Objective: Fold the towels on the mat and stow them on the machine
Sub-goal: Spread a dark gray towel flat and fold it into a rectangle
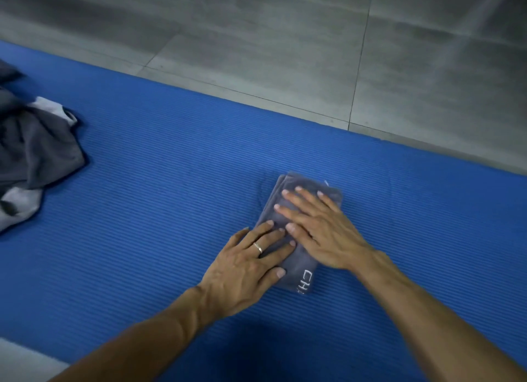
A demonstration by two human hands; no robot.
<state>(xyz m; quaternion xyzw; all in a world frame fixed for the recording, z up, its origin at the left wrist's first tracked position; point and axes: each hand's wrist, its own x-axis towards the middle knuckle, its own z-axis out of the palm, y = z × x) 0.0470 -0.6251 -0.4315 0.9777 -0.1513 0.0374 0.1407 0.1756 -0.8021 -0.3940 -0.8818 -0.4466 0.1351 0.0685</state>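
Observation:
A small grey towel, folded into a narrow packet with white lettering at its near end, lies on the blue ribbed mat. My right hand presses flat on the packet's far half, fingers straight and spread. My left hand, wearing a ring, lies flat over the packet's near left edge, with its palm on the mat. A heap of unfolded dark grey and light grey towels sits at the mat's left end. The machine is not in view.
Grey floor tiles run beyond the mat's far edge. A strip of pale floor shows at the bottom left corner, past the mat's near edge.

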